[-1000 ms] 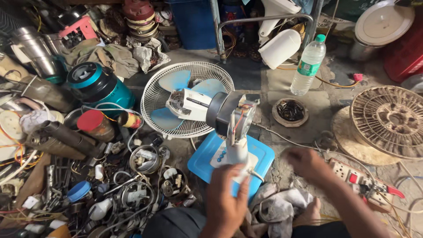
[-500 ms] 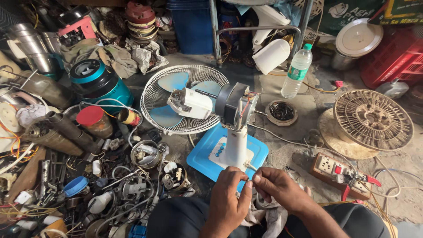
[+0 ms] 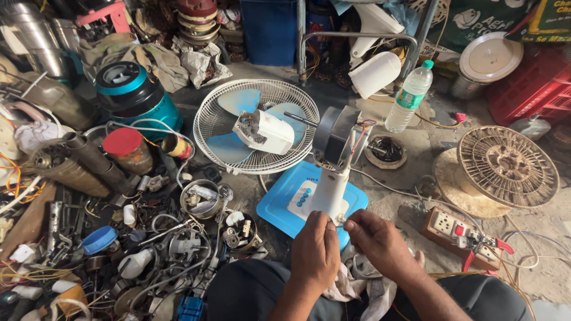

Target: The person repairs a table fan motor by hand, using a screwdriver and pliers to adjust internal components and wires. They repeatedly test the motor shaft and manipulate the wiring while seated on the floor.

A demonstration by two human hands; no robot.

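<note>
The fan [image 3: 309, 160] stands mid-floor, its base [image 3: 282, 205] just beyond both hands: left hand [image 3: 315, 252], right hand [image 3: 377, 241]. A bottle [image 3: 407, 98] stands far right of it, a socket board [image 3: 455, 229] near right, and what seem small parts [image 3: 148, 238] lie left.

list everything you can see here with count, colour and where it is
table fan: 1, white stand on blue base, centre, head tipped back, motor exposed
fan guard: 1, white wire with pale blue blades inside, left of the motor
water bottle: 1, clear with green cap, upper right of the fan
extension socket box: 1, brown and white, right, on the floor
pliers: 1, red handles, on the socket box
wire spool: 1, tan, far right
blue appliance body: 1, teal and black, upper left
red-lidded jar: 1, left of the guard
scrap parts pile: many, mixed, lower left
left hand: 1, at the stand's foot
right hand: 1, beside the left, fingers pinched together
</note>
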